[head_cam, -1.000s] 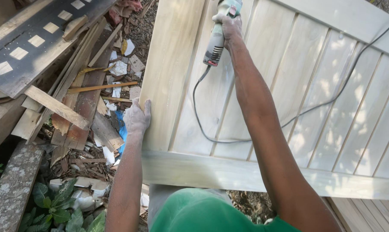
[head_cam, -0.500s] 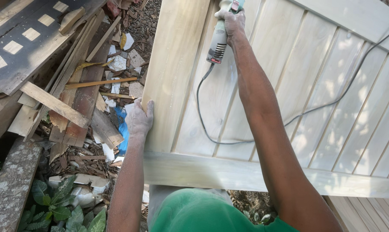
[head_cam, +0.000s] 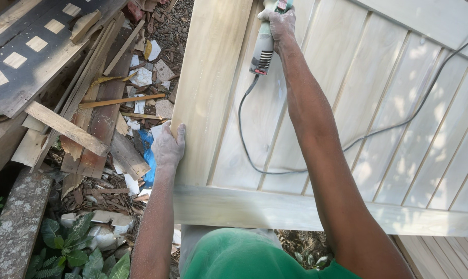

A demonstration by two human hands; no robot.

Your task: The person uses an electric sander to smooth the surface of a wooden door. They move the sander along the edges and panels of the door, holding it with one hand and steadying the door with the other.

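Note:
A large pale wooden door panel (head_cam: 347, 113) with vertical slats lies flat in front of me. My left hand (head_cam: 167, 147), dusty, grips the panel's left edge on its wide side board (head_cam: 208, 88). At the top of the view my right hand (head_cam: 279, 23) is closed around a grey corded power tool (head_cam: 263, 46) that rests on the panel. Its black cable (head_cam: 296, 168) loops across the slats and runs off to the upper right.
Scrap planks (head_cam: 68, 129), broken tiles and a blue scrap (head_cam: 150, 165) litter the ground on the left. A dark board with pale squares (head_cam: 32, 57) lies at the upper left. Green plants (head_cam: 73, 253) grow at the lower left beside a weathered beam (head_cam: 14, 232).
The right hand and tool have shifted slightly up and away along the panel. The left hand has kept its grip on the left edge.

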